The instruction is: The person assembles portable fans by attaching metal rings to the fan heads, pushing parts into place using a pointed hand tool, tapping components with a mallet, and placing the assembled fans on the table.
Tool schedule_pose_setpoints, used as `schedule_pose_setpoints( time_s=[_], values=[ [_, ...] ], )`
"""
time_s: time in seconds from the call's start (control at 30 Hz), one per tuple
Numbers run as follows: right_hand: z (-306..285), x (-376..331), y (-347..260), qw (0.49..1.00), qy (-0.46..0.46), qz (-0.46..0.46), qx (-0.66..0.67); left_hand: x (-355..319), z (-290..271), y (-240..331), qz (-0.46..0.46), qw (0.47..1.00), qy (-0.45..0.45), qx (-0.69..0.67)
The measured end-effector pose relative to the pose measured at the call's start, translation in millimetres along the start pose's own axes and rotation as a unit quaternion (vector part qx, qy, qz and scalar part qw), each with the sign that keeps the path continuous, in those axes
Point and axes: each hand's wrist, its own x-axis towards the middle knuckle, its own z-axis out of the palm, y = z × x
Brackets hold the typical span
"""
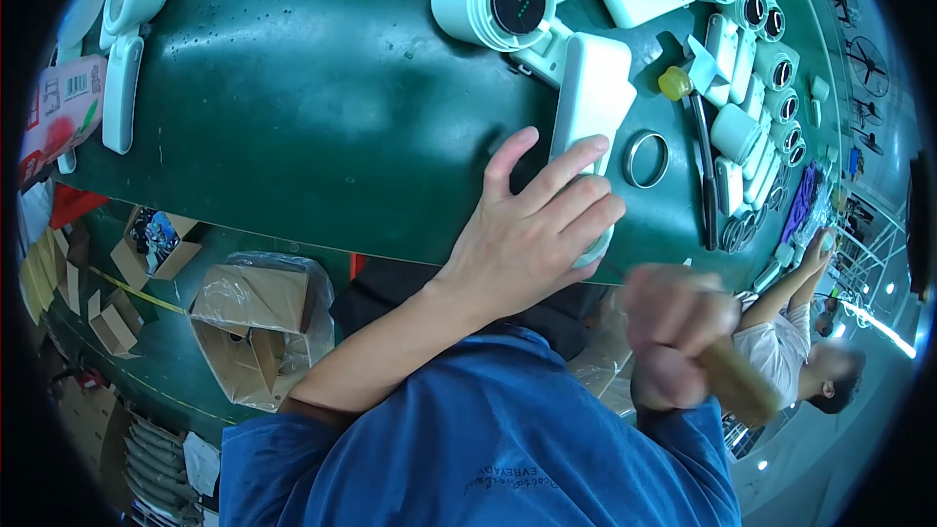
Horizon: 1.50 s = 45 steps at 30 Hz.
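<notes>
Pale handle [592,88] on the green table [293,88]; left hand [522,239] lies over it, fingers spread; whether they clasp, I can't tell. Right hand [678,322], blurred on my feed, closed round a tan block [739,385], below right of handle. I judge work under way; share done or left unclear. Right of handle: loose steel ring [630,161], black rod [705,166], clustered similar units [739,132]. Round-headed unit [468,5] crowds its upper left.

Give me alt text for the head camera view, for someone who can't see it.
A person's left hand rests on a pale green device at a dark green table, while the blurred right hand holds a brown object. Similar devices crowd the table's right side, near a metal ring; open cardboard boxes sit lower left.
</notes>
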Motion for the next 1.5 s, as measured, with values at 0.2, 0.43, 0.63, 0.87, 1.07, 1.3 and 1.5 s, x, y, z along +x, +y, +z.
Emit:
schedule_pose_setpoints(
  time_s=[0.2,0.43,0.63,0.87,1.07,1.3,1.5],
  values=[
    [-24.6,-7.2,-7.5,0.995,0.020,-0.054,0.076,0.3,0.3,0.5,0.009,1.000,0.007,0.023],
    [-11.1,-0.9,9.8,0.992,0.121,0.025,0.007,2.0,-1.8,2.0,0.018,1.000,0.007,0.024],
    [-29.1,-7.9,21.1,0.977,0.049,0.013,0.205,-1.6,-2.0,-0.2,0.024,1.000,0.015,-0.009],
    [-16.9,13.6,27.6,0.984,-0.031,-0.004,0.176,-0.4,-3.9,1.9,0.039,0.999,0.015,-0.007],
    [-22.5,20.6,21.6,0.995,-0.058,-0.018,0.073,-0.4,-1.8,1.6,0.046,0.999,0.028,-0.007],
    [-20.4,29.8,19.4,0.991,-0.130,-0.032,-0.013,-1.4,-5.6,0.7,0.054,0.997,0.047,-0.007],
    [-23.5,30.2,15.3,0.969,-0.168,-0.014,-0.179,-1.9,-2.9,-1.5,0.070,0.997,0.032,0.019]
  ],
)
